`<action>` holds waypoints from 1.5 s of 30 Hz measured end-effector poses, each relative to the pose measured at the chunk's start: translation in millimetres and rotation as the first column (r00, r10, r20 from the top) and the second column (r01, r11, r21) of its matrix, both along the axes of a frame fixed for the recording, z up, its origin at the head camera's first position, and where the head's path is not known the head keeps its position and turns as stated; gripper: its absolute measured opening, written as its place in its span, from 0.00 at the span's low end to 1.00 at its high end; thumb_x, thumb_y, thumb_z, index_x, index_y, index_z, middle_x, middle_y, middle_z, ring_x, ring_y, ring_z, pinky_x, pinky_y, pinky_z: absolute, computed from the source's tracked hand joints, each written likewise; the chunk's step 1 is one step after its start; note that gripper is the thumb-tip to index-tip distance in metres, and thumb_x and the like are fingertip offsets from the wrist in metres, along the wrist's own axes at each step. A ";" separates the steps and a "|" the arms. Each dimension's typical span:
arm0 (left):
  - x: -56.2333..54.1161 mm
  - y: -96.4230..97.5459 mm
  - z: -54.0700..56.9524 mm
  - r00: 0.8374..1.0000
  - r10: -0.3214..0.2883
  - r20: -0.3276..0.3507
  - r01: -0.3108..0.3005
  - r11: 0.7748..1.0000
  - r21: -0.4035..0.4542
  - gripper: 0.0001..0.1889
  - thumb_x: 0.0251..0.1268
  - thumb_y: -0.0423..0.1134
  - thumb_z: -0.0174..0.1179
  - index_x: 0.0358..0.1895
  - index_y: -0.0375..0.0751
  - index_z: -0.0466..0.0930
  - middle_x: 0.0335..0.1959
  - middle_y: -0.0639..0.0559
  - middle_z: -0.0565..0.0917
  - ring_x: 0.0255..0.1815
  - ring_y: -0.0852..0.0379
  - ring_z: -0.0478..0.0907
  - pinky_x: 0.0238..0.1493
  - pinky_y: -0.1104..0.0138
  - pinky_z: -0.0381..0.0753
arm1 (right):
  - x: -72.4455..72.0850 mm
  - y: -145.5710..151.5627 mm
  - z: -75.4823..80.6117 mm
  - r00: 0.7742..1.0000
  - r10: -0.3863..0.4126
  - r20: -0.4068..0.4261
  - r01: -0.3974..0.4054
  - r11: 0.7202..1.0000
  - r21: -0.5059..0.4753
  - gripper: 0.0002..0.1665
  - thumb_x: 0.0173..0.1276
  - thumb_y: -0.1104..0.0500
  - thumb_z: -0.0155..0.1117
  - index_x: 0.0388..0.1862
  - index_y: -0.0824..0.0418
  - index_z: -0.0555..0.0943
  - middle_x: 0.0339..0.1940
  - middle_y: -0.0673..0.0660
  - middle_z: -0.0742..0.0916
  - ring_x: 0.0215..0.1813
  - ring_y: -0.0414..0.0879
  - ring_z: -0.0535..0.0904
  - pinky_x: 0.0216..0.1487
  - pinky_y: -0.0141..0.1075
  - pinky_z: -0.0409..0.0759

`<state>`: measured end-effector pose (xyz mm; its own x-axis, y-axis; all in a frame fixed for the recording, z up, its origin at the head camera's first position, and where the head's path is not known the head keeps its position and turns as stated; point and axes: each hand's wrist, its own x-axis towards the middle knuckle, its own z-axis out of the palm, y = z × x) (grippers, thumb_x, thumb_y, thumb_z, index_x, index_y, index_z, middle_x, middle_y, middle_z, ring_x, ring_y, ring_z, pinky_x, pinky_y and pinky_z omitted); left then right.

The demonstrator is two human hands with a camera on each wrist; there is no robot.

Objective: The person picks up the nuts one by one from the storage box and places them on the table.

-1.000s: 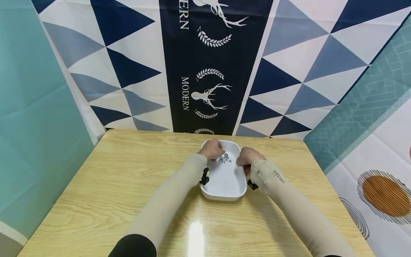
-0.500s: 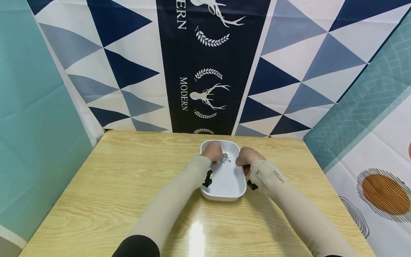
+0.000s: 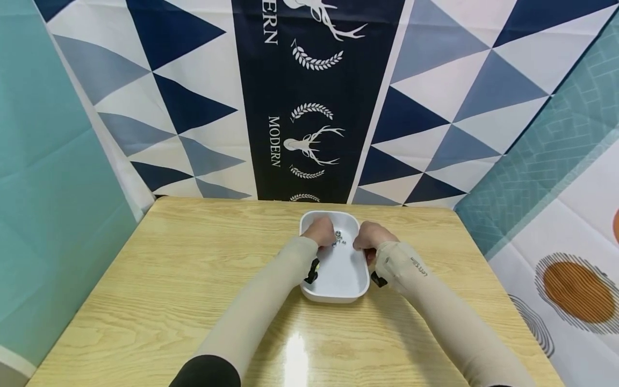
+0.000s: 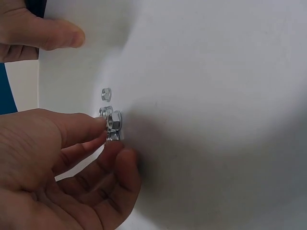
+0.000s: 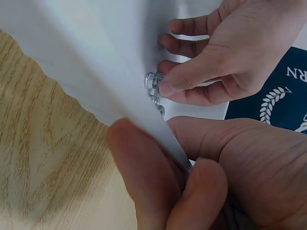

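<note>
A white rectangular tray [image 3: 340, 274] stands on the wooden table, with several small silver flange nuts [image 3: 338, 236] lying in its far part. My left hand [image 3: 320, 231] reaches down inside the tray. Its thumb and a finger pinch at a flange nut [image 4: 114, 120], close against the other nuts; a single nut [image 4: 106, 94] lies slightly apart. On the right, my right hand [image 3: 374, 236] grips the tray's side wall. In the right wrist view, the right thumb lies inside the wall and the curled fingers [image 5: 144, 167] are outside it.
The wooden table [image 3: 193, 258] extends around the tray on all sides. Behind it hangs a patterned cloth [image 3: 309, 107] close to the table's back edge. Teal sheeting [image 3: 63, 188] stands along the left, and a printed cloth [image 3: 570, 290] along the right.
My left hand has moved slightly nearer and lower in the tray, over the nuts. The right hand keeps its grip on the wall. The head view has shifted slightly.
</note>
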<state>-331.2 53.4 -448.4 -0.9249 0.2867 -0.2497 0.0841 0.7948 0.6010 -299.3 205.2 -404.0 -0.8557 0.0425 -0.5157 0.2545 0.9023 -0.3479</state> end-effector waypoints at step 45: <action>1.2 -2.4 5.0 0.996 -0.051 -0.075 0.047 0.997 -0.053 0.13 0.58 0.34 0.74 0.42 0.34 0.82 0.36 0.46 0.83 0.32 0.53 0.80 0.34 0.64 0.84 | 3.7 3.6 -6.4 0.999 -0.002 -0.041 0.001 1.000 -0.024 0.14 0.67 0.67 0.62 0.47 0.76 0.82 0.24 0.65 0.87 0.17 0.46 0.80 0.21 0.33 0.80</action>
<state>-330.0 51.0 -443.4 -0.9271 0.3203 -0.1948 0.1673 0.8184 0.5498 -295.6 208.8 -410.3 -0.8759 0.0319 -0.4814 0.2410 0.8933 -0.3794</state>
